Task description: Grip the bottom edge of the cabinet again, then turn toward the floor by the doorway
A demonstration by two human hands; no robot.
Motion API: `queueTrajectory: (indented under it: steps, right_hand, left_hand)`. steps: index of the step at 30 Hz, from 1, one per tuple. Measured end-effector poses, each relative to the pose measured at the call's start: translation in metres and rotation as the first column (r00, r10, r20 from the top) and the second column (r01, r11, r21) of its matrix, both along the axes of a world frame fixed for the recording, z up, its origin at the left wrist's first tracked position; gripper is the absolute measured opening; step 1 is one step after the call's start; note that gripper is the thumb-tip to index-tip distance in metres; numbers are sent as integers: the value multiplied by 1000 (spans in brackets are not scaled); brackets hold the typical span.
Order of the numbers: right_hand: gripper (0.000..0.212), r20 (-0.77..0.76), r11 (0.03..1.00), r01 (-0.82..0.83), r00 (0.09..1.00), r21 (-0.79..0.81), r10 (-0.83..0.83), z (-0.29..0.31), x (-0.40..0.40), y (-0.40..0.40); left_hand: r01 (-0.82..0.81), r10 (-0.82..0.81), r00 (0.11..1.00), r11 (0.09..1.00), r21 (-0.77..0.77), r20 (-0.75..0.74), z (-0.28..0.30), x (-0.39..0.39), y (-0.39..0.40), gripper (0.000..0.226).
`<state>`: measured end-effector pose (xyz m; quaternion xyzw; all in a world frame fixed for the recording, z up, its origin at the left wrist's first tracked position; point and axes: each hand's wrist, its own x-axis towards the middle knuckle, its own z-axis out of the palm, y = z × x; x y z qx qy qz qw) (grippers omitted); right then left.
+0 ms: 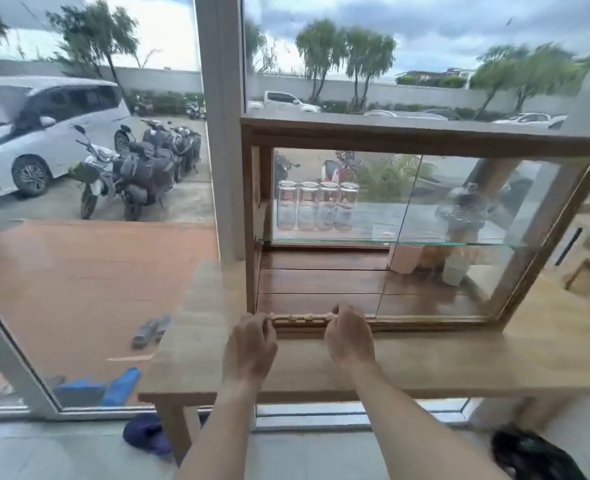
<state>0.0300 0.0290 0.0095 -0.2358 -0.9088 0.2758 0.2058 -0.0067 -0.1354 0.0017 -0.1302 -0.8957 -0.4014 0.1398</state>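
A thin stick (302, 317) strung with small pale beads or knobs lies along the bottom front edge of the glass cabinet (421, 216), right at its wooden sill. The left hand (250, 344) pinches its left end, fingers curled round it; the right hand (349, 336) pinches the right end the same way. The step in hand looks like setting or lifting the stick at the cabinet's front rail; the next move would call for both hands acting evenly so it stays level. The cabinet stands on a wooden worktop (425, 365) by the window (89, 168); four glass jars (317, 206) sit on its glass shelf (390, 242).
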Motion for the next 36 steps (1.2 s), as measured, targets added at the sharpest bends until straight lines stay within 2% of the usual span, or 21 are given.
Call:
queueTrajectory:
  steps: [3, 6, 10, 13, 15, 19, 25, 31, 36]
  right_hand:
    - [28, 14, 1000, -9, 1000, 5, 9, -4, -4, 20]
    - [33, 56, 998, -67, 996, -9, 67, -11, -9, 31]
    - [31, 149, 984, -175, 975, 34, 168, -19, -20, 31]
    - [23, 130, 981, -185, 976, 65, 176, -22, -27, 29]
    - [22, 103, 986, -165, 982, 29, 161, -25, -30, 31]
    - [19, 56, 996, -93, 994, -7, 94, -28, -25, 32]
    - [18, 99, 997, -80, 992, 23, 77, -26, -5, 20]
    - [17, 129, 981, -188, 975, 41, 181, -17, -5, -36]
    - [16, 21, 932, -362, 932, 5, 362, -17, -18, -116]
  left_hand:
    - [-20, 17, 998, 998, -54, -54, 3, -1, 40, 20]
    - [-24, 8, 996, 985, -173, -94, -1, -5, 68, 20]
    - [-26, -7, 994, 954, -298, -107, -15, -17, 89, 23]
    - [-9, -27, 996, 917, -399, -86, -19, -21, 94, 31]
    - [9, -52, 995, 908, -419, -90, -18, -21, 93, 33]
    - [27, -71, 992, 926, -376, -105, -23, -28, 90, 25]
    - [36, -52, 996, 978, -205, -75, -15, -13, 68, 15]
    - [-12, 10, 1000, 994, -107, -18, -13, 2, -6, 11]
    - [-186, 188, 982, 977, -101, 14, -20, 5, -95, 13]
